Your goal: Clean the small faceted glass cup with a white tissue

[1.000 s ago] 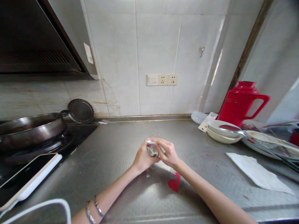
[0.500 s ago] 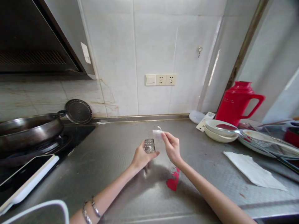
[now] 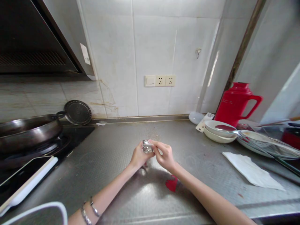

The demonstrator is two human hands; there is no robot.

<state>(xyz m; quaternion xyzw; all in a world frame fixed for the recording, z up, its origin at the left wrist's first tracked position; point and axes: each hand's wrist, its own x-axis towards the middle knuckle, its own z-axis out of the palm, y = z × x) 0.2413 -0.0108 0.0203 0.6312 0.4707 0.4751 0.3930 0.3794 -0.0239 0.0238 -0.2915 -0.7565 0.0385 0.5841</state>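
Over the middle of the counter, my left hand (image 3: 138, 156) is closed around a small, shiny silvery piece (image 3: 147, 147) with a boxy shape and a crinkled or glassy surface; what it is cannot be made out. My right hand (image 3: 164, 153) is pinched, its fingertips against the right side of the silvery piece. Only a pale bit of the thin white scrap (image 3: 160, 152) shows by the right fingers; the rest is hidden. A red heart-shaped cutout (image 3: 171, 184) lies on the counter below, close to my right forearm.
On the left, a pan (image 3: 30, 129) sits on the stove beside a phone-like device (image 3: 25, 184). To the right are stacked bowls (image 3: 219, 136), a red thermos jug (image 3: 235, 101), a plate with utensils, and a white napkin (image 3: 252, 170). Wall sockets (image 3: 160, 80) are straight ahead.
My right hand has moved left and slightly down with the white scrap, from beside the silvery piece to touching it. My left hand still holds the piece, now partly covered by the right fingers.
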